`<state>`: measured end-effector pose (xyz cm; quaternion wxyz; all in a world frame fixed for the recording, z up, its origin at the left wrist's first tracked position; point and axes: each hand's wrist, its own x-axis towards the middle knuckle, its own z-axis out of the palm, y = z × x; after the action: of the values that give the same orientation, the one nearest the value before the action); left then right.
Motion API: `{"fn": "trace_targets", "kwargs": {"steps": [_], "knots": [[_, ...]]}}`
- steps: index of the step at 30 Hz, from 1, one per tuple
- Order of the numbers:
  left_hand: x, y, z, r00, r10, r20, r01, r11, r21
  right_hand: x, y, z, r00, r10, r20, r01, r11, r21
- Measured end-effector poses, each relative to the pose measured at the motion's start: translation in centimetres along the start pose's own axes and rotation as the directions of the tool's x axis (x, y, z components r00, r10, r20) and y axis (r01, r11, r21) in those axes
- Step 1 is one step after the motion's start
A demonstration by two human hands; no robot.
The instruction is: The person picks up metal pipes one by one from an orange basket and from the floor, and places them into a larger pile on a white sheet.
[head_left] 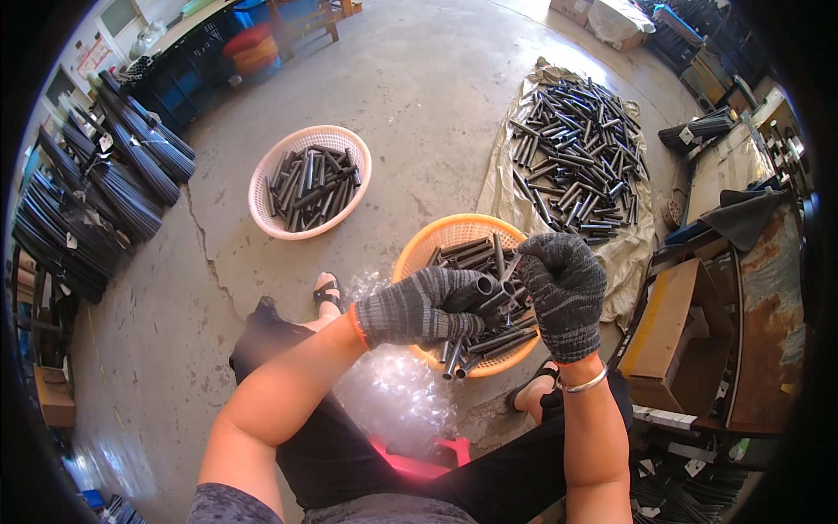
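My left hand (410,307), in a dark grey striped knit glove, is wrapped round a few short black tubes (481,286), their open ends pointing right. Close beside those ends, my right hand (563,293) in a matching glove is closed with its fingertips pinched together. A small greyish piece shows at these fingertips, too unclear to name. Both hands are over an orange plastic basket (417,247) between my feet. Loose black tubes (489,345) fill much of it, partly hidden by my hands.
A pale pink basket (258,210) of tubes stands ahead left. Ahead right, a heap of tubes (580,148) covers a beige cloth (502,179). Bundled long rods (122,188) line the left side. An open cardboard box (668,323) is at right; clear plastic (397,393) lies between my legs.
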<state>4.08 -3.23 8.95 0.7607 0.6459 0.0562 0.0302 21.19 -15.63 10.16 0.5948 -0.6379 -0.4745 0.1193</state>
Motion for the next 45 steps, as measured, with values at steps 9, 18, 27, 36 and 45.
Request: {"fn": "trace_targets", "kwargs": {"steps": [9, 18, 27, 36, 45], "knots": [[0.5, -1.7, -1.9, 0.996, -0.085, 0.010, 0.083, 0.987, 0.134, 0.2, -0.4, -1.1, 0.960, 0.276, 0.051, -0.248, 0.747, 0.616], [-0.6, -0.9, -2.2, 0.963, -0.237, -0.131, 0.264, 0.929, 0.260, 1.4, 3.9, -7.5, 0.916, 0.381, -0.126, -0.106, 0.533, 0.840], [-1.5, -4.3, -4.0, 0.925, -0.070, -0.373, 0.110, 0.990, 0.086, 0.6, 4.1, -8.4, 0.839, 0.509, -0.193, -0.167, 0.579, 0.798], [-1.6, -10.2, -6.6, 0.657, -0.370, -0.657, 0.230, 0.928, -0.293, -0.2, 3.0, -9.0, 0.810, 0.568, -0.147, -0.188, 0.488, 0.852], [2.9, -14.8, -6.4, 0.607, -0.447, -0.657, 0.312, 0.895, -0.320, -1.1, 1.8, -10.0, 0.889, 0.445, -0.109, -0.148, 0.503, 0.851]]}}
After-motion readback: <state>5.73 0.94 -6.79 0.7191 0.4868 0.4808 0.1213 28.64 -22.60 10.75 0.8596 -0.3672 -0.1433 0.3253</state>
